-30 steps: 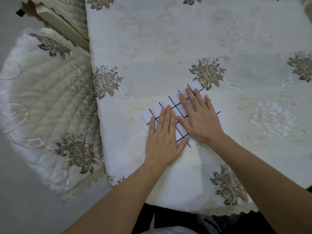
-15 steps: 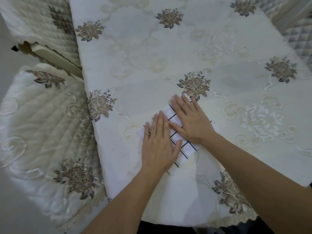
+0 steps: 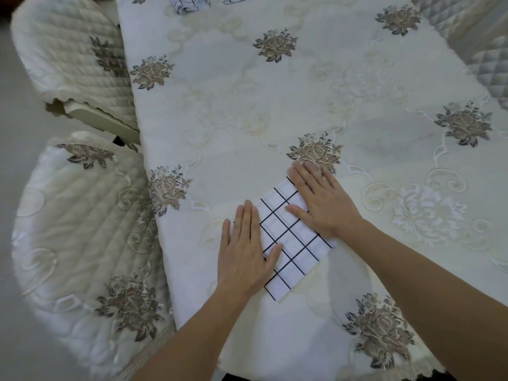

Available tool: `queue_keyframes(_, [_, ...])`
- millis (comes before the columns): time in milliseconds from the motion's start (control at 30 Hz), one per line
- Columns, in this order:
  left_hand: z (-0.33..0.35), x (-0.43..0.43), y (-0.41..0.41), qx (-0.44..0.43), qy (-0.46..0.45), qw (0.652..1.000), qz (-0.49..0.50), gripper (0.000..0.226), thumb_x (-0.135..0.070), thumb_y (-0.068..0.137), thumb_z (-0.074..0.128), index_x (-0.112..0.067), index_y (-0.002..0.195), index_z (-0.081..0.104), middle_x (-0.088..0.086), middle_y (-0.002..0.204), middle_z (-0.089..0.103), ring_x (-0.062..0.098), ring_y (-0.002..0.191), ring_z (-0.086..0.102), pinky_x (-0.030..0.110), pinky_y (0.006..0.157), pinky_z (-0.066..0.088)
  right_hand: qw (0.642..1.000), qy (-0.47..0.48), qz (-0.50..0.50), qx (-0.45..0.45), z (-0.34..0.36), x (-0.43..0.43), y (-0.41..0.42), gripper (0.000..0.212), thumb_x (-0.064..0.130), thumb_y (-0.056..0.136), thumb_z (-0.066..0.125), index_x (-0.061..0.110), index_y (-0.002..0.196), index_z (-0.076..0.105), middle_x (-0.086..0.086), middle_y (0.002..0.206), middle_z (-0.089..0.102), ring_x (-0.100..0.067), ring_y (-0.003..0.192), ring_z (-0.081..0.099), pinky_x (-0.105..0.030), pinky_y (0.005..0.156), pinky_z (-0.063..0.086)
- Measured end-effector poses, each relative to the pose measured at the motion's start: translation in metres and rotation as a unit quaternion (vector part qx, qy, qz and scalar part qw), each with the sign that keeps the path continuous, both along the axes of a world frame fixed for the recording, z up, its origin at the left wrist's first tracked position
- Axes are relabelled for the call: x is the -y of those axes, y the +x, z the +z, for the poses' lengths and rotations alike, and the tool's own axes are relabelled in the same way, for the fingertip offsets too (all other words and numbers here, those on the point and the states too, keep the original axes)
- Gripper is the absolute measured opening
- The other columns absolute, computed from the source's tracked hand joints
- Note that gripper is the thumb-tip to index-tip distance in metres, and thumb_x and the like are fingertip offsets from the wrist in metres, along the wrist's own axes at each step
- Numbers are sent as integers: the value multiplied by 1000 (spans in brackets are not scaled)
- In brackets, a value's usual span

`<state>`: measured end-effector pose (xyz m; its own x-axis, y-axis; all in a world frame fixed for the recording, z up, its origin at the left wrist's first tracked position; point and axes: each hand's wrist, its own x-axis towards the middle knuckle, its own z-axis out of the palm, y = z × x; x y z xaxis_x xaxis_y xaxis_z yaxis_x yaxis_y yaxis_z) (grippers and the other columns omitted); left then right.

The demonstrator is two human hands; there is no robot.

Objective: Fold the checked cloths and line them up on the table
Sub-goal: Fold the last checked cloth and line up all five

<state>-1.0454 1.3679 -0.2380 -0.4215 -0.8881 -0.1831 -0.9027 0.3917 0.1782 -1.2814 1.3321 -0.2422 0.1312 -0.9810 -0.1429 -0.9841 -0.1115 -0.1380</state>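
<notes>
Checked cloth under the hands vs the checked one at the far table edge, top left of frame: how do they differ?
1. The near cloth lies flat under the left hand and right hand; the far cloth is untouched.
2. The near cloth sits fully in frame, set diagonally; the far cloth is cut off by the frame top.
Shared: white with dark grid lines, both on the tablecloth.

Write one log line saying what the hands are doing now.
step: pressing fold | left hand: flat on checked cloth | right hand: flat on cloth | other cloths: far end of table
</notes>
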Motion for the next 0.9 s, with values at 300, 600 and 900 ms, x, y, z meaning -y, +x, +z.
queue_keyframes(300, [41,72,-23,-38,12,977,-210,73,-55,100,28,-15,159,14,-1,167,11,14,154,9,41,125,10,985,-48,-152,71,45,-27,-12,61,46,98,47,17,151,38,-11,148,47,-32,137,42,-49,111,39])
queue_keyframes(600, [42,159,-95,-57,1,875,-481,57,-31,84,76,-8,134,58,11,136,59,33,124,56,49,102,46,954,-3,-294,58,48,-61,-5,43,40,90,67,15,125,64,-6,111,61,-30,101,58,-43,82,48])
queue_keyframes(900, [34,178,-127,-43,28,821,-569,53,-33,74,86,-11,118,65,10,113,59,33,97,57,45,85,45,916,60,-385,97,45,-53,7,55,55,88,66,22,130,52,0,120,54,-23,112,51,-38,91,40])
